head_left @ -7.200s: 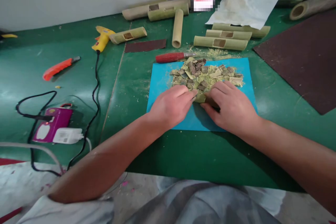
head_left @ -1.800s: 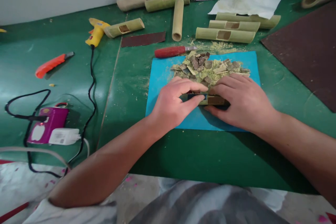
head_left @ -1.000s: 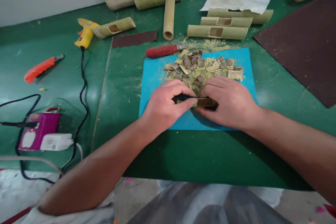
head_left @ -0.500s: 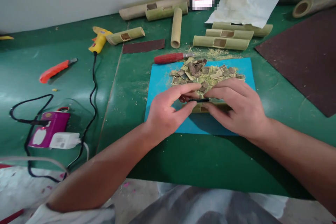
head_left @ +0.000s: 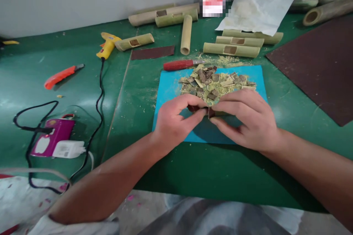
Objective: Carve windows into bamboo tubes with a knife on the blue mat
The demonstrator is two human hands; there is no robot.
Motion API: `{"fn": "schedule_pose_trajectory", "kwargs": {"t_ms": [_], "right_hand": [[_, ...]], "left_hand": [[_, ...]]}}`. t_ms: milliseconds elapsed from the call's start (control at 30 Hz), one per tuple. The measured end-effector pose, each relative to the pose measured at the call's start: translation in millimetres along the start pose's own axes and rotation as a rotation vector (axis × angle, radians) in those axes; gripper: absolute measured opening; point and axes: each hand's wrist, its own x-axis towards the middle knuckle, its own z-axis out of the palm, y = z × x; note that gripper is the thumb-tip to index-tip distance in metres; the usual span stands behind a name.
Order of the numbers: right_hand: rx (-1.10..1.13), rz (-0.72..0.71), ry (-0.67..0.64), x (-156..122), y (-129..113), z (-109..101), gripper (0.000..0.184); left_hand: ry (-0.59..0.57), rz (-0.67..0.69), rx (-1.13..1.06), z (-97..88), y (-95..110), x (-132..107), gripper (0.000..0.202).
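My left hand and my right hand meet over the near part of a blue mat. Both are closed in a pinch on a small dark piece, with a short bamboo piece partly hidden under my right fingers. Just beyond my fingers lies a heap of bamboo chips and shavings on the mat.
A red-handled knife lies at the mat's far edge. Several notched bamboo tubes lie behind. A yellow glue gun, an orange utility knife, a purple device with a white charger sit left. Dark sandpaper sheet lies right.
My hands have lifted a little off the mat and drawn closer together. The long bamboo piece seen lying under my fingers earlier is now mostly hidden in my right hand.
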Motion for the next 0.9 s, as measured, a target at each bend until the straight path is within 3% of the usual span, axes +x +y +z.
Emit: {"fn": "schedule_pose_trajectory", "kwargs": {"t_ms": [167,367,700,900], "right_hand": [[0.005,0.063,0.0,0.1,1.0,-0.9,0.01],[0.027,0.078,0.019,0.4,0.2,-0.2,0.004],[0.021,0.063,-0.018,0.6,-0.2,0.4,0.006],[0.07,0.114,-0.013,0.5,0.7,-0.6,0.007]], "left_hand": [[-0.091,0.074,-0.015,0.2,1.0,-0.8,0.01],[-0.113,0.089,-0.078,-0.7,-0.4,-0.7,0.01],[-0.044,-0.096,-0.126,1.0,3.7,-0.9,0.005],[-0.048,-0.067,-0.131,0.5,4.5,-0.4,0.008]]}}
